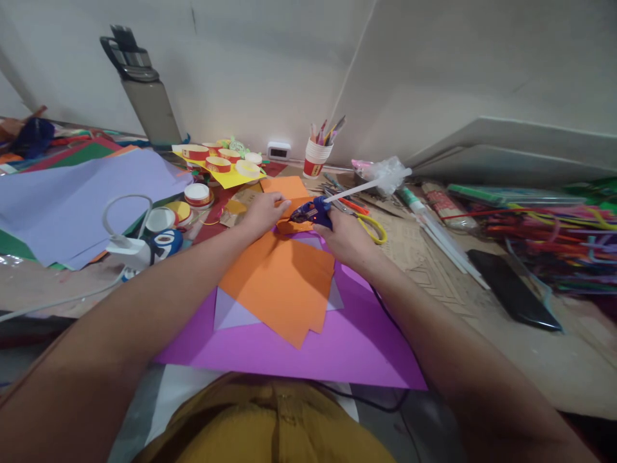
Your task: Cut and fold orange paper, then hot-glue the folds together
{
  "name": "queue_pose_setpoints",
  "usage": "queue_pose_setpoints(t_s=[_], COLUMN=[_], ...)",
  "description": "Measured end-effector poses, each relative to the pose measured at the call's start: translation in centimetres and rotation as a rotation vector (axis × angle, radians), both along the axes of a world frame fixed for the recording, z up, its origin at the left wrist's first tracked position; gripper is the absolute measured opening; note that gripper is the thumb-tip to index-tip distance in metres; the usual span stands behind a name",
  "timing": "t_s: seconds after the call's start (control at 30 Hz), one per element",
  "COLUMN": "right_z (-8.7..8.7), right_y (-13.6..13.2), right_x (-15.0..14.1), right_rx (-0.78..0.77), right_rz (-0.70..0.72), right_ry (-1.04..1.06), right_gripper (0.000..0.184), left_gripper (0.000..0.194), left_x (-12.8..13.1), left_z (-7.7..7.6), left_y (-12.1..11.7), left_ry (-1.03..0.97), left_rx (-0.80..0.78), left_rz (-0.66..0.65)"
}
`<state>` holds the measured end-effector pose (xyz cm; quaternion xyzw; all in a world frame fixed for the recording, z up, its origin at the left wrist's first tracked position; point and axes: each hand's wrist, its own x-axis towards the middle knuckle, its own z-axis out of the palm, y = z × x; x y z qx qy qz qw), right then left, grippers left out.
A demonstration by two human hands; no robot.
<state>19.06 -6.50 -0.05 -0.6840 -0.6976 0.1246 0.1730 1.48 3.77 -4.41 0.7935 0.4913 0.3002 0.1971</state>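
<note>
The right hand [344, 235] is closed around a blue glue gun [321, 213], a long white glue stick [354, 190] poking out of its back. Its nozzle sits over a folded piece of orange paper [295, 226], right in the middle of the work. The left hand [267, 215] has its fingers bent nearly closed, pinching the left edge of that piece. Between the 2 forearms, orange sheets [282, 280] overlap a lavender sheet [232, 310], and both lie on 1 big purple sheet [289, 350]. Just right of the glue gun I see yellow-handled scissors [373, 229]. Farther right lies a black phone [513, 289]; behind the work stands 1 paper cup [317, 157] of pencils.
</note>
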Motion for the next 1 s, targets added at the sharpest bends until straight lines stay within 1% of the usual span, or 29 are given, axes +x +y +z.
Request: queue_pose_setpoints(t_s=[0.13,0.33,0.5,0.6,0.67,0.83,1.0], right_z=[-0.2,0.7,0.8,0.8,0.7,0.5,0.7], right_y=[0.1,-0.3,-0.8,-1.0,-1.1,-1.1,-1.0], right_x=[-0.1,0.8,2.4,2.9,2.9,2.6,3.3], right_rx=[0.012,-0.034,-0.009,-0.001,0.003,0.009,0.003], right_rz=[0.052,-0.067,-0.102,-0.128,-0.122,-0.056,-0.086], right_ry=[0.057,-0.081,-0.069,-0.063,-0.054,-0.013,-0.013], right_gripper=[0.035,0.032,0.032,0.034,0.033,0.031,0.03], left_gripper=[0.029,0.026,0.026,0.026,0.027,0.028,0.027], left_x=[0.0,0.1,0.1,0.1,0.1,0.0,0.0], left_z=[-0.1,0.2,0.2,0.0,0.0,0.1,0.2], left_y=[0.2,-0.1,-0.2,-0.1,0.0,-0.1,-0.1], left_ry=[0.015,0.006,-0.03,-0.028,-0.01,0.019,-0.003], left_rx=[0.004,-0.028,-0.019,-0.008,-0.006,-0.001,-0.019], left_rz=[0.013,0.025,0.02,0.017,0.023,0.025,0.009])
